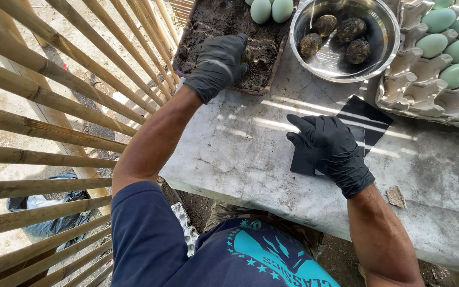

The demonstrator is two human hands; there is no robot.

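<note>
Your left hand (218, 65) curls closed around a mud-caked egg (247, 55) inside the tray of dark mud (213, 21), hard against the bamboo slats (54, 95) at the counter's (240, 154) left edge. Your right hand (329, 150) presses open and flat on a black plastic sheet (370, 119) in bare mid-counter, near the front edge. The steel bowl (345, 40) with 4 coated eggs sits beyond, beside the egg carton (410, 90).

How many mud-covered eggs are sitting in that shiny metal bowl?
4: in the metal bowl, one mud-coated egg at upper left, one upper middle, one lower left, one lower right. None seem hidden.
</note>
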